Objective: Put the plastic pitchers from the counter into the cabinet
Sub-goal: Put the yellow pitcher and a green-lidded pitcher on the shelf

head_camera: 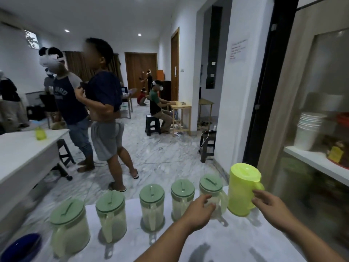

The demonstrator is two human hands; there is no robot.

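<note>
Several clear plastic pitchers with green lids stand in a row on the marble counter (213, 244). My left hand (201, 209) is curled around the handle of the rightmost clear pitcher (211, 188). At the right end of the row is a lime-yellow pitcher (241, 190), tilted slightly. My right hand (268, 204) grips its handle. The cabinet (319, 161) is on the right, with a white shelf behind a glass-fronted wooden frame.
A stack of white bowls (308, 129) and packaged goods (338, 150) sit on the cabinet shelf. A blue bowl (20, 248) lies at the counter's left end. Two people (98, 114) stand close beyond the counter, beside a white table (22, 152); others sit further back.
</note>
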